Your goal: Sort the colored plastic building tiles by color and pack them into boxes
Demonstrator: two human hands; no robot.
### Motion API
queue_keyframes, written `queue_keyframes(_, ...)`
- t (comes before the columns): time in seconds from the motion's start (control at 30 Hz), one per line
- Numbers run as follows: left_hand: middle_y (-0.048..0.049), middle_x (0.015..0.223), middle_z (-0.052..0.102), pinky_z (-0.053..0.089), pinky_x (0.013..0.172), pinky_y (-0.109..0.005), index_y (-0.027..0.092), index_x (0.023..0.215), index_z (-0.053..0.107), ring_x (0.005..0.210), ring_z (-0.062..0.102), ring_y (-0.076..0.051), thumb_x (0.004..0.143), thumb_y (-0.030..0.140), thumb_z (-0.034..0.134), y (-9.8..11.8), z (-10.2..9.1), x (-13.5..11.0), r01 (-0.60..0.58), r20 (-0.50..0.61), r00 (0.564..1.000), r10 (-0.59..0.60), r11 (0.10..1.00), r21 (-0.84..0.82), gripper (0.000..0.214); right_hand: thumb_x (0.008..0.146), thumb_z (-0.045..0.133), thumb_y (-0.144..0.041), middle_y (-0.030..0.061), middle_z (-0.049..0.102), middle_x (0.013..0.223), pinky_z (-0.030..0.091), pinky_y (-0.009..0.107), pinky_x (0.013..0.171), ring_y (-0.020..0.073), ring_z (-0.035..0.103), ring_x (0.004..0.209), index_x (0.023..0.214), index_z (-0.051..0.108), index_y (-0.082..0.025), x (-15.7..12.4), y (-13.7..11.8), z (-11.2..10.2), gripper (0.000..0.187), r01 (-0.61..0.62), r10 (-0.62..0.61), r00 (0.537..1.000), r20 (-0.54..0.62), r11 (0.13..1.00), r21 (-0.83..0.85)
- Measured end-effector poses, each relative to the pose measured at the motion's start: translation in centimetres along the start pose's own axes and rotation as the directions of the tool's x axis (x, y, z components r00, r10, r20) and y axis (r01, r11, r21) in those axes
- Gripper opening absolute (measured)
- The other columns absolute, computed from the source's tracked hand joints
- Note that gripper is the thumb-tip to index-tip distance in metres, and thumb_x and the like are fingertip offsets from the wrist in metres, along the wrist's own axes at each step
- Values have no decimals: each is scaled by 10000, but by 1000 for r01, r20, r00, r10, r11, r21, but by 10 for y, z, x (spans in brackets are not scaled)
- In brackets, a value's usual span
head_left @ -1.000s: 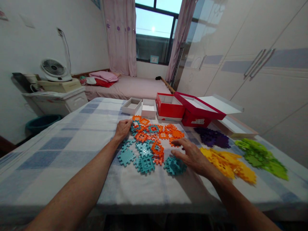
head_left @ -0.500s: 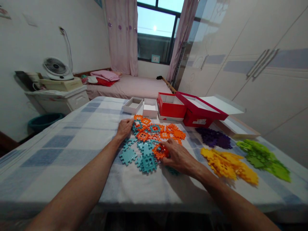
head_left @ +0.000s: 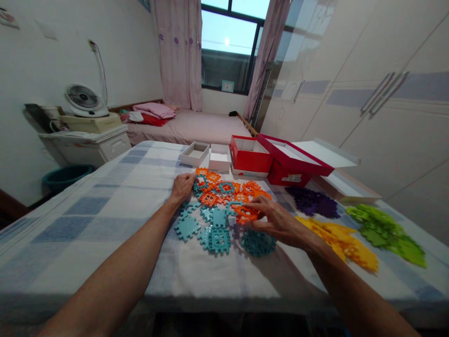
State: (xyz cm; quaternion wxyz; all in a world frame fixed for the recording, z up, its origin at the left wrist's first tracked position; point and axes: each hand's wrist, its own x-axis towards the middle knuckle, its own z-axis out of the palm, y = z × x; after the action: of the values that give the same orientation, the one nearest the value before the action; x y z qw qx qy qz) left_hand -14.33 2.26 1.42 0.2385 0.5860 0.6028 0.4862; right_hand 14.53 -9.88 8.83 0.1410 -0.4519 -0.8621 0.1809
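My right hand (head_left: 278, 221) has its thumb and fingers closed on an orange interlocking plastic piece (head_left: 245, 214), held low over the pile. At the pile's far left edge rests my left hand (head_left: 183, 187), fingers curled beside a teal interlocking piece (head_left: 199, 185); its fingertips are partly hidden, so I cannot make out what they hold. Mixed orange pieces (head_left: 209, 198) and teal pieces lie between the hands. Nearer to me are a teal square piece (head_left: 219, 239), another flat teal piece (head_left: 187, 228) and a teal cluster (head_left: 258, 242) below my right hand.
Yellow pieces (head_left: 356, 248), green pieces (head_left: 386, 231) and dark purple pieces (head_left: 312, 202) form separate piles on the right. Behind stand two small white boxes (head_left: 220, 164), a red box (head_left: 249, 161), a dark red box (head_left: 289, 174) and an open pale box (head_left: 351, 194) on the checked cloth (head_left: 115, 206).
My right hand has moved right and slightly away from me, carrying the orange piece off the teal ones. The teal cluster beneath it now shows. My left hand has stayed in place.
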Motion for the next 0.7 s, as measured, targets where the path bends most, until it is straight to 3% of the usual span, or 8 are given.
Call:
queue_keyframes(0.07,9,456,524,331,511,-245,137,634,683,496,474,-138,740,532,428,1,0,0,-1,1,1000,1,1000,2,482,886,508,-313,65,535,1101,435,319,871,167,529,959,1225,572,-265,-1,-2,3,348,55,-55,998,6,998,19)
queue_keyframes(0.17,2,460,536,335,515,-245,140,617,682,502,485,-142,740,521,426,2,-1,-1,-3,4,1000,3,1000,9,475,923,441,-330,79,533,1130,429,345,909,177,531,998,1166,615,-254,-2,2,1,308,36,-36,999,2,999,-17)
queue_keyframes(0.47,-18,514,583,343,544,-251,135,626,685,544,508,-153,747,511,416,-1,0,1,-7,3,1000,7,1000,14,478,929,388,-450,76,574,1121,431,351,927,194,542,1027,1092,672,-250,-11,19,-31,384,13,-9,997,80,998,-60)
queue_keyframes(0.57,-9,508,570,337,543,-249,135,633,687,536,499,-146,753,521,416,-1,0,1,-11,8,1000,11,1000,15,486,923,392,-409,105,576,1103,444,364,911,209,556,998,1111,665,-210,-6,30,-35,387,-87,76,995,-71,982,-170)
queue_keyframes(0.7,1,492,551,327,529,-242,142,601,669,532,488,-141,752,530,429,0,-1,0,-8,5,1000,8,1000,19,481,888,456,-401,171,515,1203,403,420,967,269,511,1099,1220,583,-129,8,36,-26,448,-225,116,930,-349,930,-290)
